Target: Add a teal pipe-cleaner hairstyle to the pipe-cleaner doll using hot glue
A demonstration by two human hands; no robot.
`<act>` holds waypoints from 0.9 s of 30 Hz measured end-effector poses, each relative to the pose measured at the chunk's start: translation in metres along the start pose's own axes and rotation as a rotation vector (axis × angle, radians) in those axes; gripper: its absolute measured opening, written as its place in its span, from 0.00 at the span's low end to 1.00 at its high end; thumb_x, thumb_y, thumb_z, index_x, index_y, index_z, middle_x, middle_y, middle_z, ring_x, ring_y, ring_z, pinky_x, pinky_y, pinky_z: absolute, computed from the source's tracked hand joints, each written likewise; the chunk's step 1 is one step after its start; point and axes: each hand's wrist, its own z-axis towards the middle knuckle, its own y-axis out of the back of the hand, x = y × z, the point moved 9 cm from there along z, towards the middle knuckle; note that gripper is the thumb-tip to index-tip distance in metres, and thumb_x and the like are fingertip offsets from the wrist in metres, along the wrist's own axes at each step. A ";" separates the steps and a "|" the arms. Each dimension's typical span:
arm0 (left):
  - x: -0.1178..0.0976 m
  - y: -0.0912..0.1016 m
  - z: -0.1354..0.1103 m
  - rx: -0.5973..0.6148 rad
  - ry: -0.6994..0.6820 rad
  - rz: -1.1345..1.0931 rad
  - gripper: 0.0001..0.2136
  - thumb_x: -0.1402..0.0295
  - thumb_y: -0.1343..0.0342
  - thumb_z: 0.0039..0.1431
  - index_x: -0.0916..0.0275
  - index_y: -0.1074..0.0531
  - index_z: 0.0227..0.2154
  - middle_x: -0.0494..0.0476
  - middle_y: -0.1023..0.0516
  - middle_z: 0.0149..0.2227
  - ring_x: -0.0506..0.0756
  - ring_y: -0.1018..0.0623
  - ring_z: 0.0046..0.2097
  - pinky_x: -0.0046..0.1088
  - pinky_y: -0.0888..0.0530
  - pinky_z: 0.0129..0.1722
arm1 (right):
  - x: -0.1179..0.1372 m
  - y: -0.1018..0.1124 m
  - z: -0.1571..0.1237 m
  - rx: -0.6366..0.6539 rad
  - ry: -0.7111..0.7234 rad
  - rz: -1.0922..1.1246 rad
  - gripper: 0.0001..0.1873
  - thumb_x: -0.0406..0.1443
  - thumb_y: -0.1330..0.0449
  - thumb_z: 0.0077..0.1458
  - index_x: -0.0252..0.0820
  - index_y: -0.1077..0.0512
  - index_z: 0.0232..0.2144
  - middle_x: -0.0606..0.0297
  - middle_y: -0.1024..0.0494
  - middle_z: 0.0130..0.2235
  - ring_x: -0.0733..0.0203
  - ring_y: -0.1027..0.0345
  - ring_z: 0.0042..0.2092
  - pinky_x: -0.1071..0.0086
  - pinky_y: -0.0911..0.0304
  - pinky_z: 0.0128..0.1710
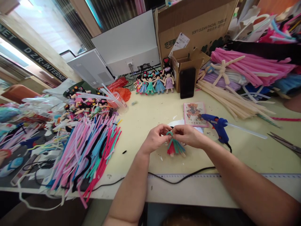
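Pretty cluttered bench (145,117), so I'll use the glue gun (217,125) as the landmark. Just left of it is a small doll (176,149), skirt end down, with the left hand (155,138) and right hand (189,136) both pinching its top around a teal loop (169,133). Fingers hide most of that end.

Looks fuzzy, so I'd guess super light, soft and bendy, not slippery, but easy to squash. I'd pinch the waist and leave the skirt strips alone.

Containers: clear cup (121,105) well left and beyond the gun, pale sticks (110,93) poking out. Small carton (178,62) beyond the gun, flaps up, can't tell what's inside. Same for the big box (199,18) behind it.
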 end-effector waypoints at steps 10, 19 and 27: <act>-0.008 0.008 -0.002 -0.104 -0.027 0.068 0.09 0.73 0.42 0.48 0.63 0.29 0.36 0.50 0.30 0.29 0.47 0.31 0.32 0.22 0.35 0.30 | -0.004 -0.003 -0.002 0.095 -0.095 0.096 0.14 0.45 0.45 0.52 0.40 0.35 0.25 0.71 0.35 0.21 0.68 0.42 0.23 0.73 0.44 0.23; -0.010 0.008 -0.002 -0.258 -0.034 -0.009 0.06 0.73 0.42 0.48 0.63 0.31 0.31 0.50 0.29 0.29 0.47 0.30 0.31 0.23 0.33 0.31 | -0.002 0.011 0.003 -0.170 0.002 0.019 0.08 0.39 0.41 0.46 0.39 0.32 0.24 0.74 0.39 0.20 0.70 0.48 0.23 0.74 0.51 0.22; -0.012 0.007 -0.003 -0.262 -0.041 0.013 0.08 0.73 0.42 0.49 0.62 0.28 0.34 0.52 0.26 0.31 0.49 0.28 0.32 0.24 0.32 0.33 | 0.004 0.016 0.002 -0.175 0.077 -0.096 0.07 0.38 0.42 0.48 0.39 0.30 0.24 0.71 0.36 0.21 0.69 0.47 0.24 0.74 0.50 0.24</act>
